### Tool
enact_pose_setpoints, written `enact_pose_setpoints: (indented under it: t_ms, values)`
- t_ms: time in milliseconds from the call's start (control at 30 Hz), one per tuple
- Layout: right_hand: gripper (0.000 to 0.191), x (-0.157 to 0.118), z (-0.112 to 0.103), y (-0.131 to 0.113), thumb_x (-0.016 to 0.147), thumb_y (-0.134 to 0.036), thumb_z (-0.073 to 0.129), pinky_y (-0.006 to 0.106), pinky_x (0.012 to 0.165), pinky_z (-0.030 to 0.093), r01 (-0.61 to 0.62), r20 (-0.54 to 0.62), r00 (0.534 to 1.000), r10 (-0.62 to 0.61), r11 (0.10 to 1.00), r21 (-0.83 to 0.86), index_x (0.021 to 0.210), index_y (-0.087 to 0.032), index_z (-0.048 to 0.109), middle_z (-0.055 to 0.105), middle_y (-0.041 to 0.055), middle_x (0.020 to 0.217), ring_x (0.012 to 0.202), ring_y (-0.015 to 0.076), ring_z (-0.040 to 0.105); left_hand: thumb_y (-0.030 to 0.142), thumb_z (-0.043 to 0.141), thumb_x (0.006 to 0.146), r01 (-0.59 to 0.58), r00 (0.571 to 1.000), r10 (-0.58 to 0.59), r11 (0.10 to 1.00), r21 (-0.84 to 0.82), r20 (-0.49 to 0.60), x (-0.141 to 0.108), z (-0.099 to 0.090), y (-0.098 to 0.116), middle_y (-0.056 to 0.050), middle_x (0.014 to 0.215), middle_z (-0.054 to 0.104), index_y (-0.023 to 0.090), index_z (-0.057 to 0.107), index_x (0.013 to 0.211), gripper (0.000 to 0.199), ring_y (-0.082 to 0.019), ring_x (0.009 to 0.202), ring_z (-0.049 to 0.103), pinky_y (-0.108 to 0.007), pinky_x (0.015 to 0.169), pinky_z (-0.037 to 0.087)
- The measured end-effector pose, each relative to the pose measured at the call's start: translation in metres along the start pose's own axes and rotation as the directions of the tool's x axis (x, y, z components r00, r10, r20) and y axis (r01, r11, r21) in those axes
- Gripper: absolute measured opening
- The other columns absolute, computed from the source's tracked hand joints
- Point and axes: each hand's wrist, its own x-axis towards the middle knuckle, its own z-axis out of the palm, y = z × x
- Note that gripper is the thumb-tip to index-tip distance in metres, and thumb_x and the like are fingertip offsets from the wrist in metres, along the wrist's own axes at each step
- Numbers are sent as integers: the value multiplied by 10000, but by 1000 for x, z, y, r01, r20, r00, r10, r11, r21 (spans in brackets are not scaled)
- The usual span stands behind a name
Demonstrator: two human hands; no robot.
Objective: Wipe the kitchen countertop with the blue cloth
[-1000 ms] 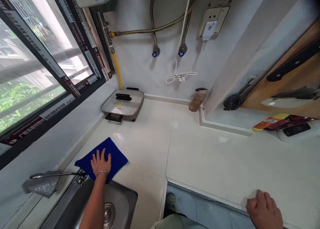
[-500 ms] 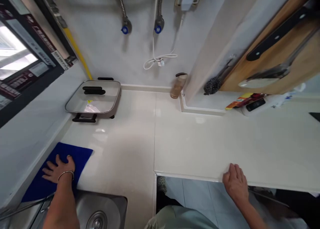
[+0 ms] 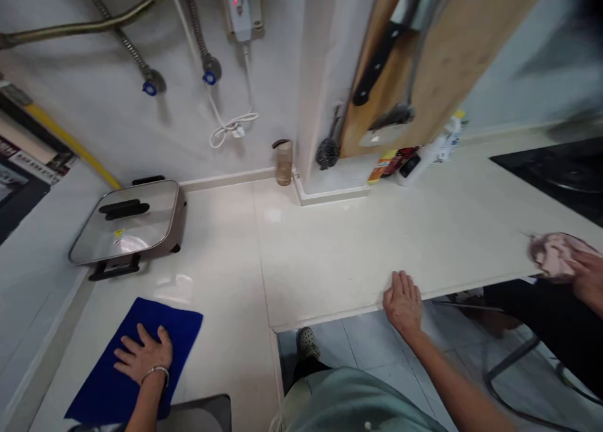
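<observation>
Near the pan (image 3: pixel 174 230), the left grip (image 3: pixel 149 356) lies splayed on blue cloth (image 3: pixel 106 382); the right grip (image 3: pixel 404 306) touches the table (image 3: pixel 320 262), closure unclear.

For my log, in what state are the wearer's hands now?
Left hand: open, spread on blue cloth.
Right hand: on countertop, at its edge; open or closed unclear.

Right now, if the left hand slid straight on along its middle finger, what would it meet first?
Past the blue cloth beneath it, the left hand would probably meet the pale ledge at the foot of the wall first, though depth is hard to judge.
</observation>
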Motion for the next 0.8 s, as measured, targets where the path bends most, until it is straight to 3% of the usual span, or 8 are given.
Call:
enact_pose_setpoints:
  t_ms: [100,200,333,467,800]
  values:
    - [557,3,1,-3,911,-243,303,522,1149,334,-18,-14,1000,17,1000,-15,1440,-84,367,429,183,1494,1420,296,337,531,206,910,-169,985,169,986,9,-18,-34,11,40,-281,1551,295,91,380,1459,725,-463,1462,174,-686,1111,232]
    - [554,6,2,-5,908,-231,310,501,1168,314,-14,-21,1000,14,1000,-18,1441,-90,366,421,177,1501,1437,276,310,473,247,922,-357,933,358,934,19,-32,-71,24,81,-289,1537,319,72,398,1448,679,-459,1459,190,-668,1121,239]
    - [548,7,1,-7,908,-216,311,479,1181,297,-17,-38,999,16,1000,-11,1439,-93,369,416,164,1508,1448,259,291,420,286,936,-602,795,603,798,31,-65,-119,42,133,-280,1542,321,78,412,1443,624,-449,1464,188,-643,1144,230]
    - [550,10,-1,-11,909,-204,313,466,1187,288,-28,-49,998,27,1000,-11,1446,-90,356,409,155,1515,1451,254,286,395,318,941,-766,639,764,643,16,-89,-159,51,179,-239,1555,328,121,421,1443,581,-403,1487,146,-624,1153,251]
    - [572,16,-13,-19,901,-196,337,465,1200,252,-92,4,996,92,994,54,1463,-93,329,342,140,1557,1458,255,262,353,412,923,-920,374,927,370,-130,-8,-229,59,261,-178,1627,169,169,306,1498,613,-405,1497,61,-643,1185,186]
